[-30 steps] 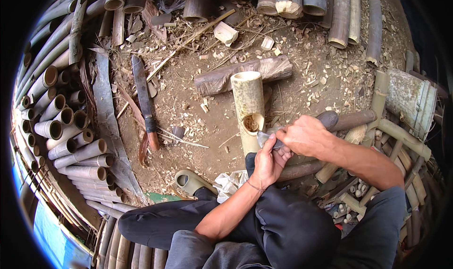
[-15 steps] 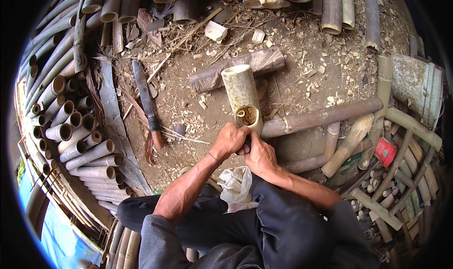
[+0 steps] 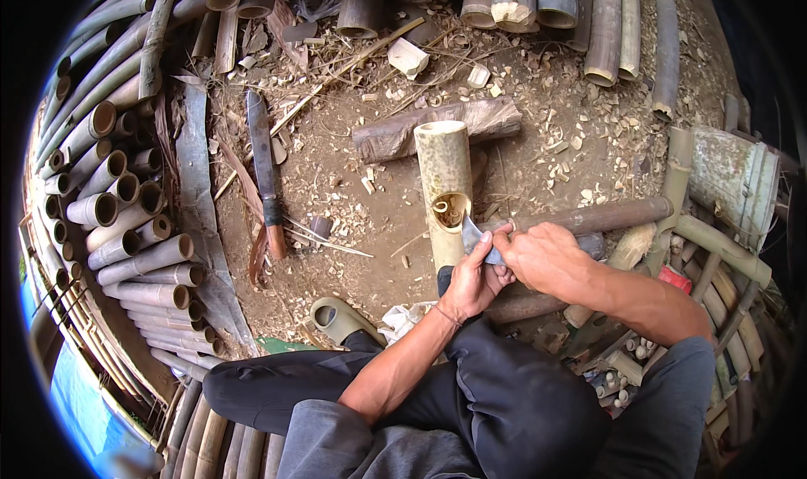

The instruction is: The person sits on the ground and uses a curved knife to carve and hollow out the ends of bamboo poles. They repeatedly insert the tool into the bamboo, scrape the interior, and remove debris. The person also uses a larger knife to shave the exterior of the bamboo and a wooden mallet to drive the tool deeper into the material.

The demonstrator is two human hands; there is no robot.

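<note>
A pale bamboo section (image 3: 443, 164) lies with its far end against a dark split log (image 3: 378, 138). In its upper side is an oval cut opening, with curled shavings (image 3: 451, 206) inside. My left hand (image 3: 471, 285) grips the grey blade of a small knife (image 3: 474, 237), thumb along it. The blade's tip points up beside the opening's right edge; whether it touches the bamboo I cannot tell. My right hand (image 3: 542, 259) is closed just right of the blade, over what appears to be the knife's handle, which its fingers hide. The bamboo's near end meets my dark trouser leg.
A machete (image 3: 262, 155) with a wooden handle lies on the ground at left. Stacked bamboo tubes (image 3: 143, 227) fill the left side, more (image 3: 601, 33) stand at the far edge. A bamboo pole (image 3: 614, 216) lies at right. A green slipper (image 3: 345, 321) is near my leg.
Both hands have moved from the bamboo's near end to the right of it, and the knife blade now shows. My right elbow has swung outward. The whole view has shifted slightly.
</note>
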